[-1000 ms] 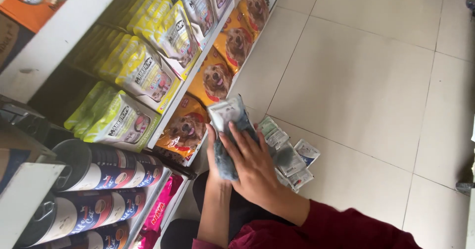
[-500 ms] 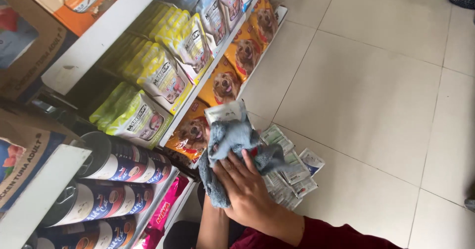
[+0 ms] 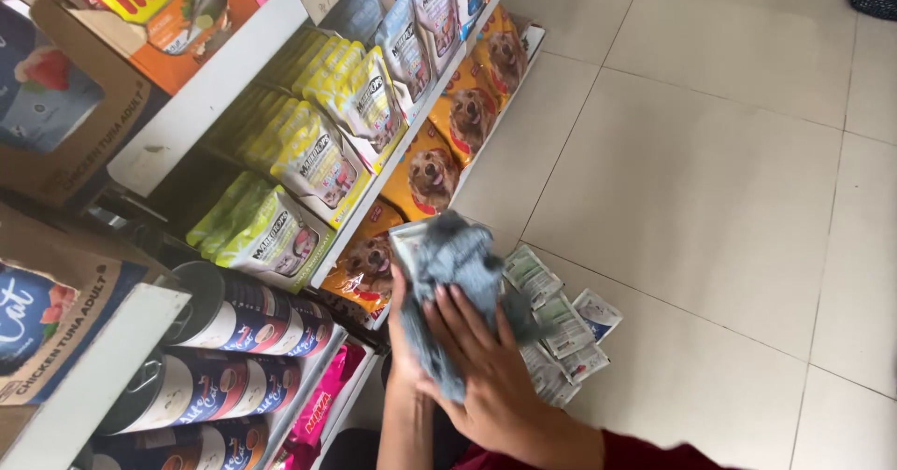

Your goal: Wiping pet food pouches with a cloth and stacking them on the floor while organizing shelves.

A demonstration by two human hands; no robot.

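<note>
We look down at our two hands in front of a low white shop shelf [image 3: 392,166] stocked with pet food, above a pale tiled floor [image 3: 710,180]. Our right hand [image 3: 491,367], with a dark red sleeve at the wrist, lies flat with fingers spread over a crumpled grey-blue cloth [image 3: 458,264], pressing it onto a small flat silver pouch [image 3: 406,241] whose top corner shows beside the cloth. Our left hand [image 3: 402,339] is underneath, mostly hidden; its thumb shows at the pouch's left edge, so it appears to grip the pouch, though we cannot tell how its fingers sit. Cloth and pouch are held in the air just in front of the shelf's lower edge. Just to the right, on the floor, lies a loose pile of small white and green sachets [image 3: 561,325], partly covered by our right hand. On the shelf stand orange bags with a dog's picture [image 3: 434,171], yellow-green pouches [image 3: 318,166] above them, and to the lower left a row of dark round cans lying on their sides [image 3: 243,320]. Cardboard boxes [image 3: 56,106] sit at the upper left.
</note>
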